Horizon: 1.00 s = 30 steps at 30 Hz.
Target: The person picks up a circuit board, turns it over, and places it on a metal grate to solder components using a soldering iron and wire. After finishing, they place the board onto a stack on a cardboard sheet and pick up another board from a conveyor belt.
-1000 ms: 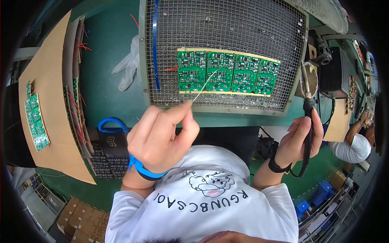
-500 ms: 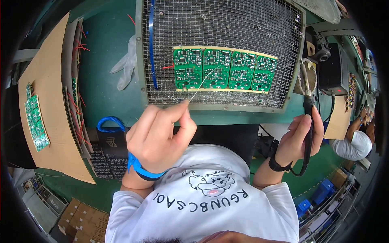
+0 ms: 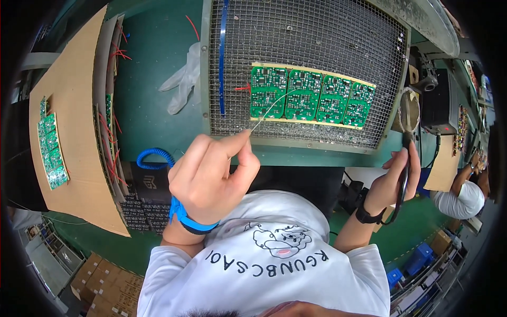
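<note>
My left hand (image 3: 214, 174) is closed, pinching a thin silvery solder wire (image 3: 271, 109) between thumb and fingers. The wire bows up and to the right over a panel of green circuit boards (image 3: 301, 107) with pale edge strips. Whether its end touches a board, I cannot tell. At the right, my right hand (image 3: 393, 182) is wrapped around the black handle of a soldering iron (image 3: 407, 139). The iron's front end is at a small round stand (image 3: 411, 105) beside the mesh; its tip is hard to make out. A cable hangs from the handle.
The panel lies on a framed wire mesh (image 3: 296, 39), with a blue strip (image 3: 222, 63) along its left. A pale glove (image 3: 185, 82) lies on the green table. More boards sit on cardboard (image 3: 79, 121) at left. A black box (image 3: 439, 100) stands right, and another person (image 3: 459, 193) works beyond.
The view has shifted, so the mesh and panel appear farther right. My left hand still pinches the solder wire. The iron's front end now points into the round stand, tilted more away from me.
</note>
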Available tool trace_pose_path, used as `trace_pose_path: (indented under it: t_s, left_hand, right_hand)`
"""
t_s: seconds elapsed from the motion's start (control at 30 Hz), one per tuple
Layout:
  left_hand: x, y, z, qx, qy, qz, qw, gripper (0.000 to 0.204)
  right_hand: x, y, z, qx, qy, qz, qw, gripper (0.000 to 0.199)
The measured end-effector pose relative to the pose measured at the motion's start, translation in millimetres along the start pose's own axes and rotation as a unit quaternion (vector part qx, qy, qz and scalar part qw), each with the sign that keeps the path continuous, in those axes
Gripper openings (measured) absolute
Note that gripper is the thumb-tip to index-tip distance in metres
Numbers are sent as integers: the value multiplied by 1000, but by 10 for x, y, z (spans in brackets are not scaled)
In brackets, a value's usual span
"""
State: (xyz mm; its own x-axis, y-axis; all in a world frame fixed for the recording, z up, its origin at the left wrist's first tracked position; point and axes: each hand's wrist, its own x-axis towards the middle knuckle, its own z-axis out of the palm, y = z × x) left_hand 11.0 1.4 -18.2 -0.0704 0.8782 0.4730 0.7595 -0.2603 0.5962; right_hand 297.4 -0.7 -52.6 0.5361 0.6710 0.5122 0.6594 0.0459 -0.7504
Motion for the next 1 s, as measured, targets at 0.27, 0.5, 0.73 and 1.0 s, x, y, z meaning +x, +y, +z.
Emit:
trace_pose_path:
  t_s: [0.27, 0.5, 0.73, 1.0]
  left_hand:
    - [-17, -43, -7, -12, 10, -6, 1000, 22]
    - [-2, -85, -79, 1, 11, -4, 1000, 22]
    - [-9, -145, -103, 5, 31, 3, 1000, 23]
    - [55, -83, -69, -23, 22, -5, 999, 22]
  right_hand:
    - [-11, -11, -4, 25, 8, 13, 1000, 25]
    - [-5, -63, 23, -17, -11, 12, 1000, 27]
    - [-41, -105, 63, 39, 42, -10, 998, 26]
    - [-44, -245, 97, 92, 22, -65, 993, 24]
